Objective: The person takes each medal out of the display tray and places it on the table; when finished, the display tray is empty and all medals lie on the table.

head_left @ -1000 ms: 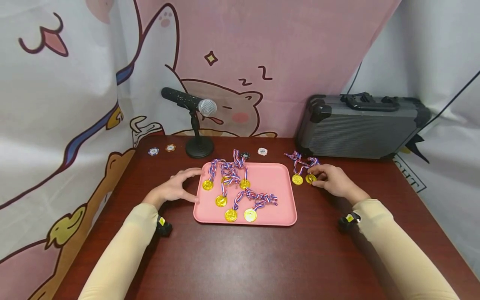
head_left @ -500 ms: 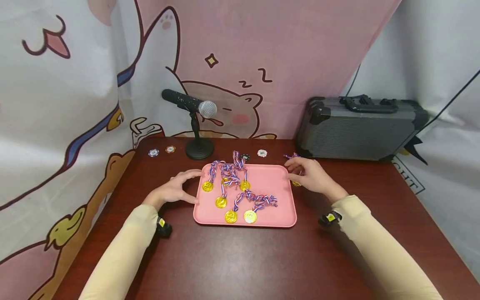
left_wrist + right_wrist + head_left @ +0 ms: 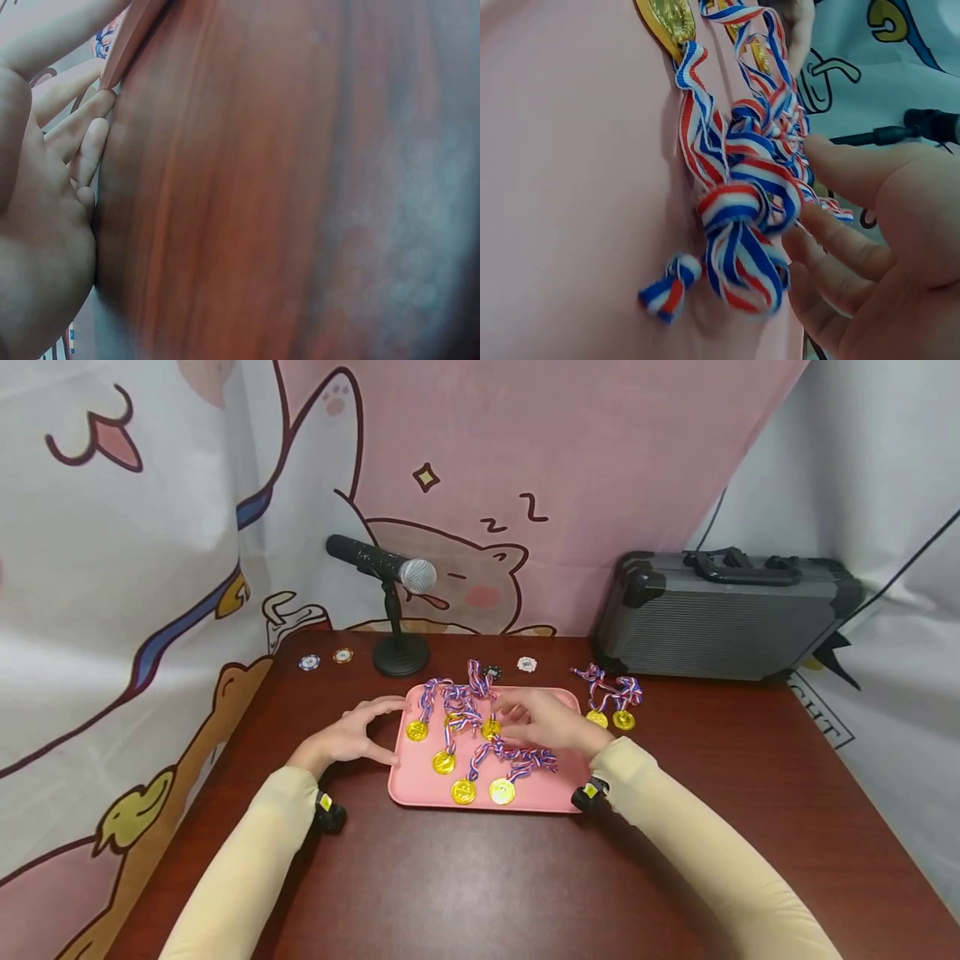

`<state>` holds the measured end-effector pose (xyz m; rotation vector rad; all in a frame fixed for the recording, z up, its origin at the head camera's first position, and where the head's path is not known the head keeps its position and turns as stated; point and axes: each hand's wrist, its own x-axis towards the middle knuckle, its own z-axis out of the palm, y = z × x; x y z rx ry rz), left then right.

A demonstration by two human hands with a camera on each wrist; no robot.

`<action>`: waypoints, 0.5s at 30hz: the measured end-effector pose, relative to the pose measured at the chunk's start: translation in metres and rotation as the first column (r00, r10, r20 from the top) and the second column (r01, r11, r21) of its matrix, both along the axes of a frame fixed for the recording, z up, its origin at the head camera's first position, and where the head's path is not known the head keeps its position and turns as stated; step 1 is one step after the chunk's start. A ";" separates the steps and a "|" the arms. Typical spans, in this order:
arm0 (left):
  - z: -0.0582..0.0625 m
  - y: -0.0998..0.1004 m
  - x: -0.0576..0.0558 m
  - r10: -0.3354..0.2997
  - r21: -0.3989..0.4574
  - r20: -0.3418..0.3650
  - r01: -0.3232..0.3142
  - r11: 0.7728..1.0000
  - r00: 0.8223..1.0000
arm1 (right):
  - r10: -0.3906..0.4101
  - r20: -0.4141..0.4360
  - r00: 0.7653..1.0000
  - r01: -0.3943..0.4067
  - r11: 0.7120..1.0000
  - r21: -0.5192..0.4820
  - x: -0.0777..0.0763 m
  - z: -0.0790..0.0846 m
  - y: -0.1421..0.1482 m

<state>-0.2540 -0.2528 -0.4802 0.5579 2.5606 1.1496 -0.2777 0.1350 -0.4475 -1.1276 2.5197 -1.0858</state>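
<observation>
The ribbon (image 3: 699, 112) looks soft and light, best pinched at its knot (image 3: 731, 204); the left hand (image 3: 339, 739), fingers spread, touches the tray (image 3: 411, 787), the right hand (image 3: 553, 722) gripping or not, I cannot tell

Closed in at the back by a pink cloth hanging (image 3: 600, 460) printed with a sleeping cartoon animal (image 3: 450, 568), and on both sides by creased white cloth (image 3: 150, 543), around a glossy reddish-brown wood-grained desk (image 3: 480, 877) reflecting pale light.
</observation>
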 end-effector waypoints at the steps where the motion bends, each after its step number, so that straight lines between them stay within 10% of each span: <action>1: 0.000 0.000 0.000 -0.003 0.000 -0.004 0.003 1.000 1.000 | 0.008 -0.007 1.000 -0.008 1.000 0.005 -0.001 -0.001 -0.003; 15: -0.002 -0.002 -0.002 -0.005 0.013 -0.008 0.005 1.000 1.000 | 0.030 -0.057 0.998 -0.021 0.988 0.151 -0.010 -0.010 -0.019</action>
